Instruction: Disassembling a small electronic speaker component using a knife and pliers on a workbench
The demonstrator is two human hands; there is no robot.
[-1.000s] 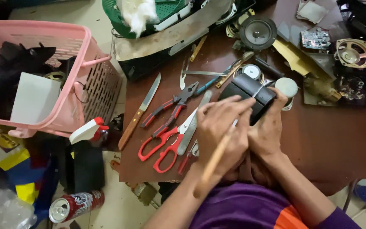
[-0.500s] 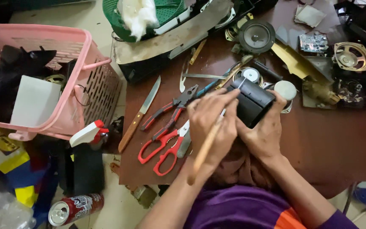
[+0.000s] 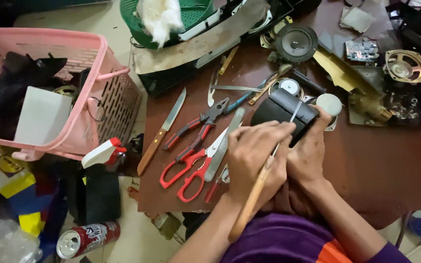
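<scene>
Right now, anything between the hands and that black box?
Nothing visible. The right hand grips the black box directly, and the left hand, holding a wooden-handled tool, rests against its near side. Scissors and pliers lie to the left, apart.

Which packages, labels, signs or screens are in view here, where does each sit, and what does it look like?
Drink can: on the floor, bottom left, lying on its side; red and silver cylinder.
Yellow and blue package: floor at left, below the pink basket; flat, with a round emblem.
White box: inside the pink basket; plain, rectangular.
No screens or signs show.
</scene>
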